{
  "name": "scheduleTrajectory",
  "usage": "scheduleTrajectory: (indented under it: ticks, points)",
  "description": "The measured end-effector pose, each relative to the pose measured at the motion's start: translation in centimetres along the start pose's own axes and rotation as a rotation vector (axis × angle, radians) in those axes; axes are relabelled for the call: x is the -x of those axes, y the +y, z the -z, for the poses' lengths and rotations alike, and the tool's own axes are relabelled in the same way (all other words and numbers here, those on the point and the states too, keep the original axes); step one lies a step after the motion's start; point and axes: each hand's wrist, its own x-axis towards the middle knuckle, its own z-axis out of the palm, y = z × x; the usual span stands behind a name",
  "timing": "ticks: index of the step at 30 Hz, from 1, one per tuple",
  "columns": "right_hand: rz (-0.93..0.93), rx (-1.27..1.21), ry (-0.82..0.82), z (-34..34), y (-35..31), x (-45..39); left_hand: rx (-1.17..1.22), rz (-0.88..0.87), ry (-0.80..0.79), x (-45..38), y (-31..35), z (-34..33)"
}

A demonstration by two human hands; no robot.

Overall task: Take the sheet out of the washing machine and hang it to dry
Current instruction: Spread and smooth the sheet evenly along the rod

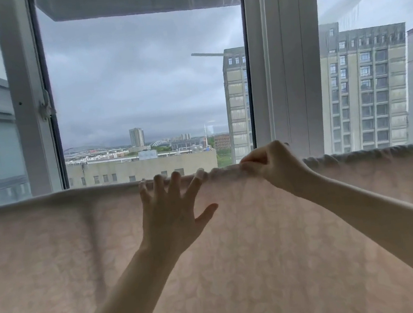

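Note:
A pale pink sheet (265,266) with a faint round pattern hangs across the whole width of the head view, draped over a line or rod that its top fold hides. My left hand (173,212) lies flat on the sheet just under the top fold, fingers spread, fingertips reaching the fold. My right hand (274,166) pinches the bunched top edge of the sheet a little to the right. The fold is smooth on the left and gathered on the right. The washing machine is not in view.
Right behind the sheet is a window: an open pane (139,86) in the middle, a white frame post (285,68) to the right, another frame (27,100) to the left. Tall buildings and grey sky lie beyond.

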Motion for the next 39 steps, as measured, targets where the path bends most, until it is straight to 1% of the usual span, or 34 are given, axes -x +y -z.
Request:
scheduleTrajectory:
  ticks: [2, 4, 7, 10, 15, 18, 20, 22, 25, 27, 30, 32, 35, 36, 39]
  points:
    - [-0.041, -0.037, 0.113, 0.5, 0.4, 0.2, -0.013, -0.01, -0.007, 0.1, 0.2, 0.2]
    - [-0.029, -0.027, 0.174, 1.0, 0.6, 0.8, -0.019, -0.02, -0.011, 0.1, 0.6, 0.5]
    - [0.028, 0.039, 0.126, 1.8, 1.1, 1.6, -0.006, 0.002, -0.016, 0.0, 1.5, 0.9]
    - [0.038, 0.051, 0.063, 2.5, 1.7, 1.7, 0.026, 0.021, -0.022, -0.2, 2.4, 1.0]
    - [0.075, 0.075, 0.026, 2.9, 1.9, 2.0, 0.124, -0.063, 0.012, -1.1, 5.6, 0.9]
    - [0.085, 0.075, 0.011, 3.0, 2.3, 2.8, 0.13, -0.047, 0.028, -1.4, 6.9, 0.6]
    - [0.091, 0.088, -0.029, 3.5, 2.7, 3.5, 0.129, -0.044, 0.037, -1.5, 7.0, 0.3]
    - [0.075, 0.083, -0.065, 4.5, 2.9, 3.6, 0.13, -0.04, 0.037, -1.5, 6.8, 0.3]
    - [0.003, 0.132, -0.022, 5.9, 3.5, 3.0, 0.129, -0.027, 0.031, -1.4, 6.9, 0.4]
    - [-0.043, 0.156, -0.058, 6.3, 4.0, 2.6, 0.127, -0.022, 0.028, -1.2, 6.9, 0.4]
    - [-0.047, 0.148, -0.103, 6.0, 4.2, 2.1, 0.122, -0.024, 0.024, -1.2, 6.7, 0.5]
    - [-0.057, 0.109, -0.037, 5.9, 3.9, 1.8, 0.114, -0.03, 0.019, -1.2, 6.5, 0.4]
    - [-0.112, 0.002, 0.164, 6.5, 4.3, 2.3, 0.108, -0.042, 0.033, -1.0, 5.9, 0.2]
    - [-0.12, -0.004, 0.197, 6.8, 4.4, 2.7, 0.104, -0.049, 0.033, -1.0, 5.7, 0.2]
    - [-0.09, 0.086, 0.16, 7.2, 4.8, 3.9, 0.098, -0.053, 0.013, -1.0, 5.9, 0.5]
